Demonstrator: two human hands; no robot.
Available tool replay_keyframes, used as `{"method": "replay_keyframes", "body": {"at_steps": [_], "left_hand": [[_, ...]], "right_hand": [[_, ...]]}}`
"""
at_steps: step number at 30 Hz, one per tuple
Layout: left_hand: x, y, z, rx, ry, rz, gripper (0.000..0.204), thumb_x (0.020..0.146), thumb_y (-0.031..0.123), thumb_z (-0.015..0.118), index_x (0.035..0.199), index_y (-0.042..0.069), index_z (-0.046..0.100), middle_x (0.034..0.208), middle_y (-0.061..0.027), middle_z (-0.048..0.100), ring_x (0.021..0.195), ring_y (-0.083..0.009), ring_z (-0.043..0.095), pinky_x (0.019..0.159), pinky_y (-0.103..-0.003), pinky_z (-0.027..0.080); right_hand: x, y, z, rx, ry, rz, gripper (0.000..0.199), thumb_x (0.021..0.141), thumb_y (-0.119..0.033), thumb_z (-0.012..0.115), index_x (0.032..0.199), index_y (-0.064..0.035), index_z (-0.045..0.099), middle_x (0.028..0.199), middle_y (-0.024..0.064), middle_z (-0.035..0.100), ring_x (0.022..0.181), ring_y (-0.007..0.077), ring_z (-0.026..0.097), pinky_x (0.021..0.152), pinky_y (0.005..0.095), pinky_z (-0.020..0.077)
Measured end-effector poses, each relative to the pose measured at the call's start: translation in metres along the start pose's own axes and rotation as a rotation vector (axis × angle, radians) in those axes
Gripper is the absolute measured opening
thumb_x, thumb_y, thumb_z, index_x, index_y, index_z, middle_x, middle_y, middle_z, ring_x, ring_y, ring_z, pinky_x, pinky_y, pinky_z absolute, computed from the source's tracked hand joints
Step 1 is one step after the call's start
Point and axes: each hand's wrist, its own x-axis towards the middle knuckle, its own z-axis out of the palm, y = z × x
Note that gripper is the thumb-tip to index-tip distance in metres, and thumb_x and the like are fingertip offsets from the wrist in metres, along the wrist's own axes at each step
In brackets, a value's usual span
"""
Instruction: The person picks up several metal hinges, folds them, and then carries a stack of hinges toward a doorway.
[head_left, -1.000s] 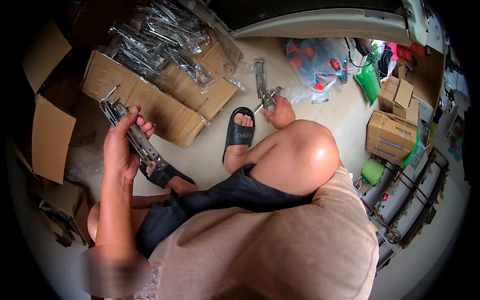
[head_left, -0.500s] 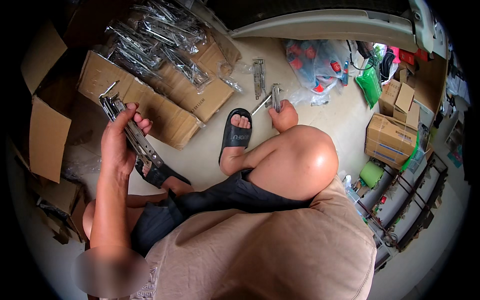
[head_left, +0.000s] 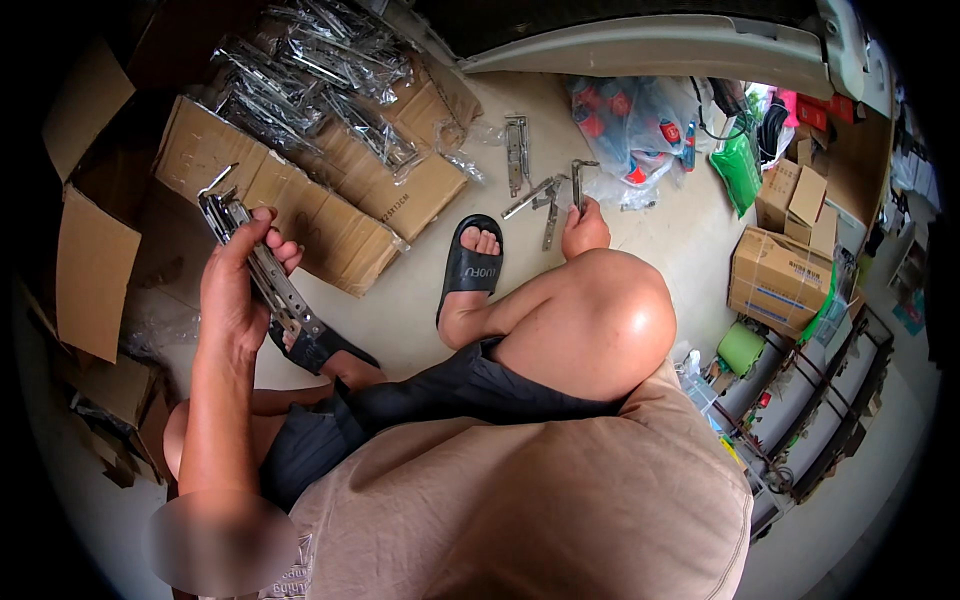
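Note:
On the left, my left hand [head_left: 240, 285] is closed around a stack of slim silver metal brackets [head_left: 265, 262]. Holes run along them, and one bent end sticks out at the top. Beyond my right knee, my right hand [head_left: 586, 232] grips one thin metal bracket [head_left: 577, 185] with a bent upper end; my knee partly hides that wrist. Just left of it, loose metal brackets [head_left: 548, 208] lie crossed on the floor. Farther up, a paired set of brackets [head_left: 517, 155] lies flat.
Plastic-wrapped metal parts [head_left: 310, 85] are heaped on a flattened cardboard box [head_left: 370, 215]. A clear bag of red and blue items [head_left: 630, 130] sits at the far right. Cartons [head_left: 780, 280] and a green cup [head_left: 740, 348] stand right; an open carton [head_left: 95, 280] is left.
My right hand has shifted right with one bracket upright in it, apart from the crossed brackets left on the floor. The left hand stays nearly still.

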Motion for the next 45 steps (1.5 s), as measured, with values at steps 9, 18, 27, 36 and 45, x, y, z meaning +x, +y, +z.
{"method": "replay_keyframes", "body": {"at_steps": [9,18,27,36,45], "left_hand": [[-0.001,-0.005,-0.004,0.002,0.010,-0.003,0.023,0.102,0.019,0.067,0.119,0.003,0.066,0.082,-0.0011,0.066,0.077,-0.0162,0.068,0.081,-0.033,0.060],[-0.001,-0.010,-0.007,0.005,0.023,-0.012,0.022,0.102,0.019,0.068,0.117,0.003,0.067,0.081,-0.0005,0.067,0.076,-0.0147,0.068,0.082,-0.033,0.061],[0.002,-0.016,-0.008,0.047,0.054,-0.038,0.024,0.102,0.019,0.068,0.118,0.002,0.067,0.081,-0.0005,0.067,0.074,-0.0139,0.069,0.082,-0.033,0.062],[0.004,-0.013,-0.007,0.026,0.033,-0.026,0.024,0.102,0.020,0.067,0.117,0.002,0.066,0.081,-0.0001,0.066,0.075,-0.0140,0.068,0.081,-0.033,0.061],[0.005,-0.008,-0.006,0.020,0.036,-0.040,0.023,0.102,0.021,0.067,0.117,0.003,0.066,0.081,0.0004,0.066,0.075,-0.0135,0.068,0.081,-0.032,0.061]], "right_hand": [[-0.012,0.001,0.026,-0.006,-0.146,0.220,0.048,0.093,-0.036,0.071,0.125,-0.0024,0.061,0.109,0.0263,0.074,0.102,0.0466,0.071,0.092,0.0539,0.0553],[-0.006,-0.042,0.026,0.148,-0.275,0.316,0.128,0.071,-0.074,0.084,0.149,0.0171,0.038,0.139,0.0362,0.055,0.132,0.0462,0.055,0.112,0.0464,0.0451],[-0.003,-0.051,0.039,0.005,-0.332,0.313,0.133,0.066,-0.075,0.086,0.148,0.0159,0.035,0.141,0.0376,0.051,0.135,0.0497,0.050,0.114,0.0481,0.0433],[-0.019,-0.031,0.042,-0.021,-0.275,0.148,0.109,0.064,-0.049,0.089,0.143,0.0114,0.045,0.130,0.0355,0.058,0.123,0.0484,0.057,0.108,0.0499,0.0483],[-0.014,-0.006,0.038,0.208,-0.375,-0.055,0.046,0.070,-0.034,0.085,0.087,0.0066,0.072,0.077,0.0193,0.073,0.077,0.0281,0.072,0.077,0.0428,0.0571]]}}
